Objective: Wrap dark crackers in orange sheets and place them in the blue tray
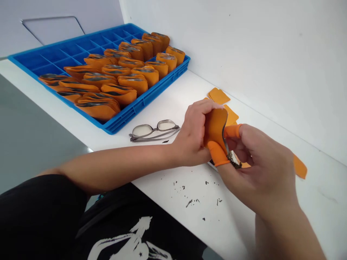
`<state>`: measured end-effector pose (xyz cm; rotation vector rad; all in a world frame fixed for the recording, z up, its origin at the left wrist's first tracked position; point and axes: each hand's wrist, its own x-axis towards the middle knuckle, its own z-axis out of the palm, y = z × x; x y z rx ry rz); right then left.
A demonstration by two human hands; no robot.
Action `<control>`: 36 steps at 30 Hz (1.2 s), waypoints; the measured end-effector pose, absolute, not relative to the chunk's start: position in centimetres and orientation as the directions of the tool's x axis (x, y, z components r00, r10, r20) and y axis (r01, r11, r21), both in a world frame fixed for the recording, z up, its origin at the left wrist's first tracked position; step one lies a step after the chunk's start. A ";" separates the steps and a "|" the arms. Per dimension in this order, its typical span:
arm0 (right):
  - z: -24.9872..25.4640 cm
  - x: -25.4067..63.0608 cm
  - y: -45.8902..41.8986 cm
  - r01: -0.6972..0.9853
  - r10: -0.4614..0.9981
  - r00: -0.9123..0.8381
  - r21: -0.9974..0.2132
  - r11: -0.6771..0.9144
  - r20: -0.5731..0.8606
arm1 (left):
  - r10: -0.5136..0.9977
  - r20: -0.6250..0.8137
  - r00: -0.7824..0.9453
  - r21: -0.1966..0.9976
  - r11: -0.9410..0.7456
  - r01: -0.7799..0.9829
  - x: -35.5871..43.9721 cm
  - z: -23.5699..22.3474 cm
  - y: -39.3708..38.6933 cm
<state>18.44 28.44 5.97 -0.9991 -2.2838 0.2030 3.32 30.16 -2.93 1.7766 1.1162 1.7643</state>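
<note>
My left hand grips an orange flat piece with a dark edge, holding it curved and upright above the table. My right hand wears orange finger cots on thumb and forefinger. Its thumb and forefinger pinch the near edge of that same piece. Below the thumb, a dark crumbly clump with a whitish patch shows against the right hand; what it belongs to is unclear. Behind the hands lie loose orange pieces, partly covered by them.
A blue divided tray at the back left holds several bundles of orange pieces. Eyeglasses lie beside my left wrist. Dark scraps are scattered on the white table. A white wall rises behind.
</note>
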 end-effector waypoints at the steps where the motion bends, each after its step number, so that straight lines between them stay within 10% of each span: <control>1: 5.9 18.5 28.3 0.597 0.695 -0.515 -0.372 0.711 0.501 | 0.703 0.700 -0.122 0.706 -0.657 0.265 3.3 -3.0 30.3; 8: 5.5 18.6 28.4 0.618 0.668 -0.476 -0.323 0.717 0.572 | 0.592 0.795 -0.131 0.593 -0.716 0.367 3.3 -2.8 30.1; 16: 5.5 18.4 28.6 0.603 0.629 -0.477 -0.293 0.742 0.614 | 0.764 0.645 0.019 0.760 -0.644 0.090 3.0 -1.5 29.6; 25: 4.9 19.8 30.2 0.465 0.227 -0.603 0.106 0.879 0.765 | 0.773 0.628 0.092 0.773 -0.633 0.042 2.7 -1.6 29.8; 36: 6.4 20.9 30.4 0.454 0.216 -0.770 0.277 0.847 0.601 | 0.765 0.588 0.263 0.800 -0.598 -0.050 2.9 -2.0 30.3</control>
